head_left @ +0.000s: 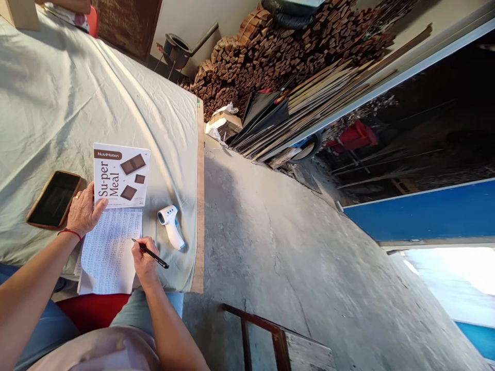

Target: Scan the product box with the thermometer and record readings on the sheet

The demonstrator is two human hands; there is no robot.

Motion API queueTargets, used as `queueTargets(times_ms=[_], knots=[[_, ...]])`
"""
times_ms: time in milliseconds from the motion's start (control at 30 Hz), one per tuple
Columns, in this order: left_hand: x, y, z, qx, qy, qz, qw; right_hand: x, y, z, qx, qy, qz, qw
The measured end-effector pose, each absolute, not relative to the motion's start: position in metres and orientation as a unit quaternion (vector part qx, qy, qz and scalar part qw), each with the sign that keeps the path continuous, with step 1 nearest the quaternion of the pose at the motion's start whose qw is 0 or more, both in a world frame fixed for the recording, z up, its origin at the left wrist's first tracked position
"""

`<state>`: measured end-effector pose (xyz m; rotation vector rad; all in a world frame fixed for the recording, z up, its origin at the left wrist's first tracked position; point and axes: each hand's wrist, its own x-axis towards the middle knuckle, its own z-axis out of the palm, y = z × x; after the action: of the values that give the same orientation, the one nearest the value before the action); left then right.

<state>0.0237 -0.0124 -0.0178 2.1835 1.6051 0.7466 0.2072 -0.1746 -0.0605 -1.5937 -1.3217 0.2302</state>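
A slim black pen is pinched by the right hand, white handwritten paper leftward. White printed card is gripped by the left hand.

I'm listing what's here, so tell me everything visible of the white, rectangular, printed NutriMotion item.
The white, rectangular, printed NutriMotion item looks like smooth card; box or booklet, I can't tell. A brown band carries the brand in white; brown letters reading "Su-per Meal" run sideways, beside three pictured brown blocks. It lies face up over the pale, creased tablecloth, at the far end of the white, handwritten paper, with the left hand touching its near left corner.
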Motion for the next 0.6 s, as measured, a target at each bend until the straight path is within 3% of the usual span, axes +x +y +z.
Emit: queueTargets(times_ms=[433, 600], knots=[[0.024, -0.012, -0.018, 0.773, 0.56, 0.254, 0.156, 0.211, -0.179, -0.055, -0.652, -0.538, 0.074, 0.529], [0.024, -0.012, -0.02, 0.771, 0.561, 0.26, 0.155, 0.232, -0.18, -0.04, -0.685, -0.566, 0.05, 0.457]])
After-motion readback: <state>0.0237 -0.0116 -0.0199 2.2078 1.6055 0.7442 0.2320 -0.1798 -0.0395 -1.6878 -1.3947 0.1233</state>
